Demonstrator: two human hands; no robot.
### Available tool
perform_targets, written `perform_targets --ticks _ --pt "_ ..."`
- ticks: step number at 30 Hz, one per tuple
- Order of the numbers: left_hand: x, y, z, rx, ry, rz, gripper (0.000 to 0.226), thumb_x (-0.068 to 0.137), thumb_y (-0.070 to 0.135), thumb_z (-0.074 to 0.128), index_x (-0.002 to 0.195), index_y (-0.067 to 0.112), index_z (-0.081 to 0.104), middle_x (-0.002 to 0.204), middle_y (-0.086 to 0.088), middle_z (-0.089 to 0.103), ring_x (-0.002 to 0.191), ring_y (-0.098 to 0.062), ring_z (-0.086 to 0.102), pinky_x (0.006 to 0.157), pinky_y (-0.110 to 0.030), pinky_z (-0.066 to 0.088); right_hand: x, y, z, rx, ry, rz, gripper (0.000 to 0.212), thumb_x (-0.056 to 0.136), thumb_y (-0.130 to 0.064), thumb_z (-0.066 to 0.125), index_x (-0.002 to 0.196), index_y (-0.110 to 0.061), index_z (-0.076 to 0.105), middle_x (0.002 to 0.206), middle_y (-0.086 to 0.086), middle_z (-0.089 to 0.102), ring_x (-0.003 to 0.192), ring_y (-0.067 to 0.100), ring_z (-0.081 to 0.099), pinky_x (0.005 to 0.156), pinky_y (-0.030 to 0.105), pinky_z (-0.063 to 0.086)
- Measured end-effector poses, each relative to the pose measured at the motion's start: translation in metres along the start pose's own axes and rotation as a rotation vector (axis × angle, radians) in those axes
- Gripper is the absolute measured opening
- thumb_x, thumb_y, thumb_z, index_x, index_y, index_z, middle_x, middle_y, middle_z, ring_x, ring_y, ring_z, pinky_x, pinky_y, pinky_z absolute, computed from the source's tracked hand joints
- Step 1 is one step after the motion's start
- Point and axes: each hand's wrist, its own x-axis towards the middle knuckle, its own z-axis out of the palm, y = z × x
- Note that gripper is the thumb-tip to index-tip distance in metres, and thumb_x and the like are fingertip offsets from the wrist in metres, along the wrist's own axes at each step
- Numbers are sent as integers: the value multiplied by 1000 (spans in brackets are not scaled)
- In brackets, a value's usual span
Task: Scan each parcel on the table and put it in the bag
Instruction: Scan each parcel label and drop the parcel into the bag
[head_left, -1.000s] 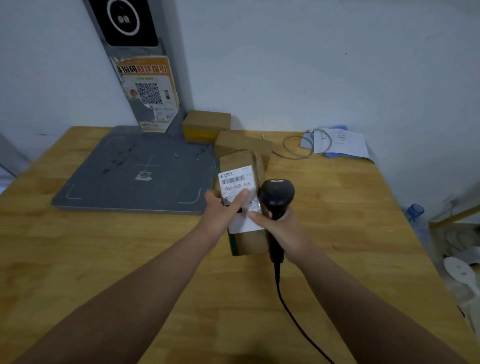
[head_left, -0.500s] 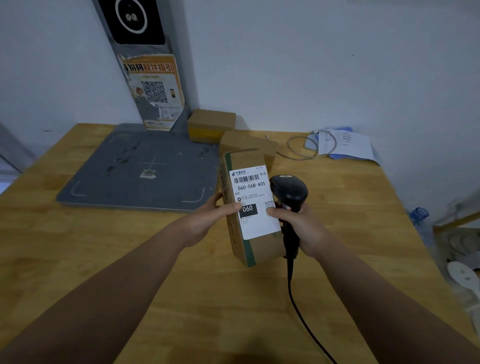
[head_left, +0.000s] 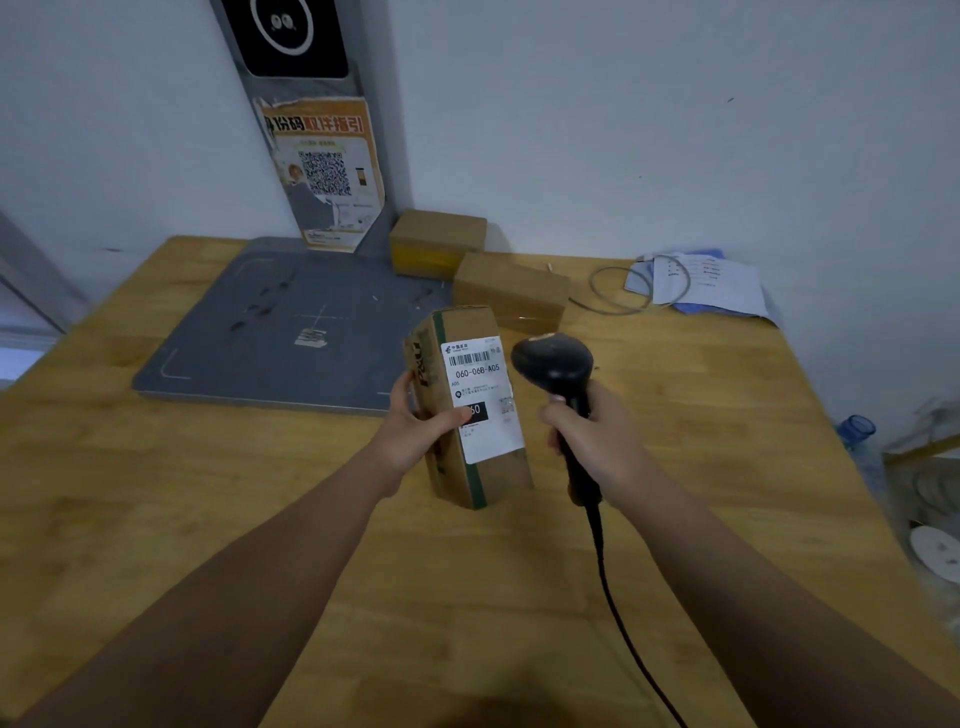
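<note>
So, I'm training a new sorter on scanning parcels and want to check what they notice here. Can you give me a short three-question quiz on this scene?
1. True or false: the right-hand grip holds the black corded handheld scanner.
2. The white label on the brown cardboard parcel in the left-hand grip faces: A) up toward the viewer; B) straight down; C) away from the viewer.
3. How many other plain brown cardboard boxes sit behind it?
Key: 1 true; 2 A; 3 two.
</note>
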Motion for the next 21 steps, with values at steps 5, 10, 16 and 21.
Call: perform_targets --ticks 5,10,16,21 --pt "0 -4 -8 -10 47 19 103 75 29 80 150 38 11 140 -7 47 118 -23 49 102 -45 42 -18 -3 9 -28 -38 -110 21 95 -19 56 78 -6 54 60 14 54 48 22 52 44 27 45" --pt "-1 -4 -10 4 81 41 102 78 27 79 151 34 9 144 -5 43 123 -23 45 100 -42 39 -21 -4 16 -24 -12 -59 39 95 -28 57 68 0 56 52 13 54 45 24 53 44 27 46" --pt "-3 -3 -10 7 108 57 101 78 26 78 151 33 8 145 -4 41 132 -26 42 107 -46 38 -24 -10 20 -10 -24 -1 41 94 -30 56 69 2 59 55 12 54 45 22 52 43 24 46" --pt "-4 -3 -10 1 103 68 101 78 26 78 150 32 7 144 -4 42 131 -24 43 106 -44 38 -27 -11 21 0 -34 -2 42 94 -29 56 61 -3 55 53 12 53 45 23 52 44 26 45"
